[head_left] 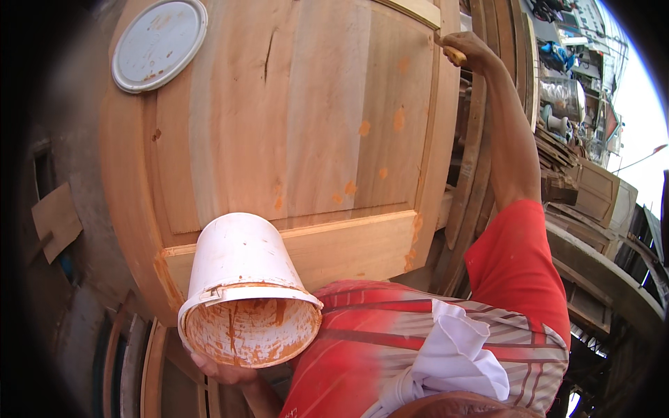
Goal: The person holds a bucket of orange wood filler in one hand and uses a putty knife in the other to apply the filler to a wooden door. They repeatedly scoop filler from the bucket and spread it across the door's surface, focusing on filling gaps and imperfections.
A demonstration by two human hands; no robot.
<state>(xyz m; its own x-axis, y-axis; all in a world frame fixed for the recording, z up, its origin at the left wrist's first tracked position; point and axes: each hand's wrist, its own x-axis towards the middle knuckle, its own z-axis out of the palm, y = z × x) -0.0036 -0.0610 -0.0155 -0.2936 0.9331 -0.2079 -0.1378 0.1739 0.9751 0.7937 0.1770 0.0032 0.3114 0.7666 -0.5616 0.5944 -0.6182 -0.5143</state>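
A wooden door panel [265, 125] fills the middle, with orange filler patches on it. My left hand [219, 369] grips a white plastic bucket [240, 254] at lower middle; it is tipped on its side, its mouth toward me, orange residue streaking the inside. My right hand [470, 49], arm stretched to the upper right, is closed round a tool with a yellowish handle [454, 54] at the door's raised edge moulding; the tool's working end is too small to make out.
A round white lid [159, 43] lies on the door's upper left. Stacked boards [557, 157] and assorted clutter line the right side. A loose piece of board [56, 219] is at the left, beside more timber lower down. My red-sleeved shirt fills the lower right.
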